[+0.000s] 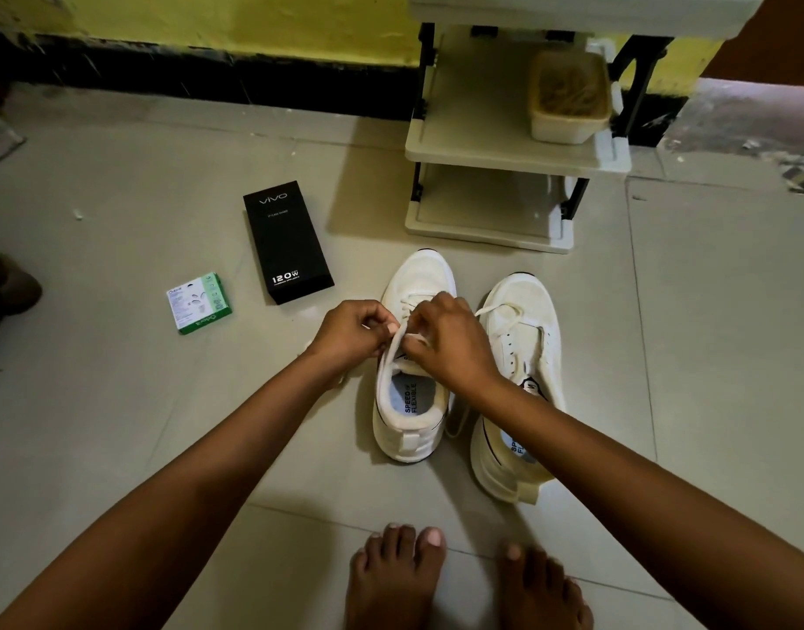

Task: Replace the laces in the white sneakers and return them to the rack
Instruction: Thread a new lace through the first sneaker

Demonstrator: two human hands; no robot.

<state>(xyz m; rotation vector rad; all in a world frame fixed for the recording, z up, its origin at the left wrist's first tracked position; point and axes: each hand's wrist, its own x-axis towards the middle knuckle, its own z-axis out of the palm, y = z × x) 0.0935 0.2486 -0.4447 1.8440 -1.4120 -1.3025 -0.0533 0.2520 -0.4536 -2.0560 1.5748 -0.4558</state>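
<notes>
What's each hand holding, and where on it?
Both the left hand and right hand pinch the lace over the left sneaker's tongue.

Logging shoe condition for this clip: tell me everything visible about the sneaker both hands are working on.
The left sneaker is white mesh with a thin dark sole trim, standing upright on the tiled floor, toe toward the rack, beside its pair. Its insole reads SPEED FLEXIBLE. The left hand and right hand both pinch its white lace over the tongue.

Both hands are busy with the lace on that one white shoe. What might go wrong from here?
The left hand and right hand both pinch the lace of the left sneaker; pulled unevenly, its ends may come out unequal. The right sneaker has a loose lace end trailing on the floor, which might snag when carried to the rack.
</notes>
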